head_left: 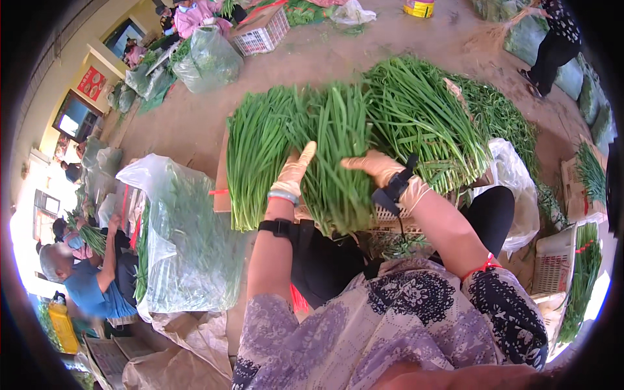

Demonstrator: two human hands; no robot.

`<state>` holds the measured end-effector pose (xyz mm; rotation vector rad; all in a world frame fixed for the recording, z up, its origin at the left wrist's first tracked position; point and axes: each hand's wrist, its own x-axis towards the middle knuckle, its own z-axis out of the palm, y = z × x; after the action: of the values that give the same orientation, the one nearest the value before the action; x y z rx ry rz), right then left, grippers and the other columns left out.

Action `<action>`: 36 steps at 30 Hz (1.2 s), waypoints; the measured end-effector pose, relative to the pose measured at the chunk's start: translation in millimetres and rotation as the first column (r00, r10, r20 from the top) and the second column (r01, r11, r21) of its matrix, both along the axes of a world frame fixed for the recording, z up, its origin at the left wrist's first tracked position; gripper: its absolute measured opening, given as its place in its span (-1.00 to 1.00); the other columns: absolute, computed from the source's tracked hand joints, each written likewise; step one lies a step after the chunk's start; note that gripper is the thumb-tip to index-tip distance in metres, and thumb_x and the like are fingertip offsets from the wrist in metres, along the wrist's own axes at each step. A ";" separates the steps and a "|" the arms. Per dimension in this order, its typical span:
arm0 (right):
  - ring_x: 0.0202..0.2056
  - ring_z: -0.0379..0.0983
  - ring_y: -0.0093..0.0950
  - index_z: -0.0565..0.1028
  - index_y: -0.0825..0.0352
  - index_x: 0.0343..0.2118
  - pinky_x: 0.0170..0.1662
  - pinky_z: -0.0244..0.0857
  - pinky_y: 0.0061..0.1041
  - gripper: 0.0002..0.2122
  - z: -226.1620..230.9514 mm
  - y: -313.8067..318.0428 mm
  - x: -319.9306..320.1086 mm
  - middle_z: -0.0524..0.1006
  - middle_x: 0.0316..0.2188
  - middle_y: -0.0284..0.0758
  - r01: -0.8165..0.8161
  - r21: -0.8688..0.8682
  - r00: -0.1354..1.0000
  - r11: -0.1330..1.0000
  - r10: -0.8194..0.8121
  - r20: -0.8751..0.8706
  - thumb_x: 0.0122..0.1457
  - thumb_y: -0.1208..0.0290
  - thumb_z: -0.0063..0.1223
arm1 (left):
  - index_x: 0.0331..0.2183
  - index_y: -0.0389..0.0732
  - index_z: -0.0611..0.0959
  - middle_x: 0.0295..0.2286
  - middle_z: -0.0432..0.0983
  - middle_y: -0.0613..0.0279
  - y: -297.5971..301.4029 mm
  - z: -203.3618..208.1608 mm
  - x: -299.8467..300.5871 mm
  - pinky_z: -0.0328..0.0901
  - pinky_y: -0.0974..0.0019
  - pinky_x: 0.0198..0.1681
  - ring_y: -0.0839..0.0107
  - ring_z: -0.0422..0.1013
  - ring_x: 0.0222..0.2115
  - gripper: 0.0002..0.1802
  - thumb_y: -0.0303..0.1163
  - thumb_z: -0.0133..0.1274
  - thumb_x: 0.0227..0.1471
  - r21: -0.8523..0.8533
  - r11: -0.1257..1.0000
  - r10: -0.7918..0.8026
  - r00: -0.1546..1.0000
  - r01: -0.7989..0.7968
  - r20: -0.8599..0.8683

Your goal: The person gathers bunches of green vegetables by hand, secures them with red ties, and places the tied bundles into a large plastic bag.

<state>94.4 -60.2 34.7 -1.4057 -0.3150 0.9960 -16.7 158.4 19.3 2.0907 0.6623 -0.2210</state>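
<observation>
A bunch of long green garlic chives (339, 172), slightly smeared by motion, is between my two hands. My left hand (296, 172), in a thin cream glove, presses against its left side with some fingers hidden by the leaves. On the other side my right hand (382, 170), gloved alike, has its thumb reaching over the stalks; its other fingers are hidden. Another pile of chives (252, 156) lies just left of the bunch. To the right is a larger stack of chives (422, 120), cut ends toward me. Black straps circle both wrists.
A clear plastic bag (192, 247) of greens stands at my left, near a seated person in blue (97, 279). Loose greens (500, 120) lie beyond the right stack. Crates (552, 266) stand at the right; a white crate (260, 39) is farther off. Another person (556, 49) stands far right.
</observation>
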 end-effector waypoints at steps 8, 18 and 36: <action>0.01 0.28 -0.30 0.27 0.68 -0.03 0.06 0.13 -0.44 -0.09 10.8 -23.7 26.1 0.37 -0.06 0.07 -0.072 -0.369 0.957 0.927 0.169 0.238 -0.07 -0.28 0.00 | -0.20 -0.39 0.48 -0.39 0.53 0.05 38.8 -57.3 15.7 0.40 0.22 -0.28 0.13 0.47 -0.42 -0.55 -0.44 0.10 -0.22 -0.276 0.959 0.135 0.961 -0.066 0.240; -0.08 0.36 -0.43 0.34 0.45 -0.02 -0.05 0.25 -0.41 -0.39 -28.3 42.5 35.7 0.45 -0.10 -0.19 -0.021 -0.074 0.994 0.997 0.013 -0.106 -0.10 0.21 0.29 | 0.08 -0.22 0.34 0.03 0.27 0.14 -34.6 -13.6 44.6 0.14 0.35 0.05 0.29 0.29 -0.07 -0.31 -0.13 0.13 -0.05 -0.437 0.898 0.144 0.900 0.056 0.411; -0.06 0.35 -0.45 0.28 0.38 0.06 0.06 0.15 -0.47 -0.33 130.8 -3.4 20.2 0.47 -0.13 -0.23 -0.418 0.355 0.835 0.836 0.199 0.514 -0.12 0.21 0.30 | -0.02 -0.33 0.34 -0.15 0.42 0.12 -67.2 165.2 6.2 0.35 0.30 -0.09 0.35 0.39 -0.19 -0.31 -0.64 0.25 -0.25 -0.301 0.887 0.077 0.531 0.350 0.844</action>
<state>114.6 -63.6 165.5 -1.1495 -1.1046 0.7668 -10.4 91.2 184.5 1.5175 -0.1727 0.5176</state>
